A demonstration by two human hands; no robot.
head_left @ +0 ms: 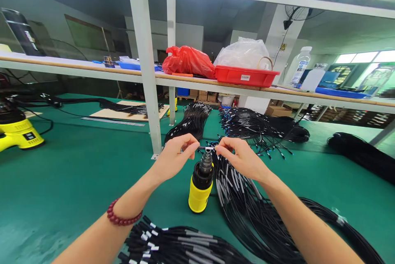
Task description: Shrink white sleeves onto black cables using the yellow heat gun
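Note:
A thin black cable [202,147] with a white sleeve [210,148] is stretched level between my two hands. My left hand [180,153] pinches its left end, and my right hand [239,155] pinches it just right of the sleeve. Directly beneath, a yellow and black heat gun [200,194] stands upright on the green mat, its metal nozzle [205,161] pointing up at the sleeve. Right of the heat gun lies a bundle of black cables with grey sleeves [237,181]. Another bundle with white labels [182,243] is nearest to me.
A white shelf post [148,70] rises left of my hands. The shelf carries a red bag [188,63], a red tray [247,75] and bottles. More cable bundles [259,124] lie behind on the green mat [77,181]. A second yellow heat gun [23,134] is at far left.

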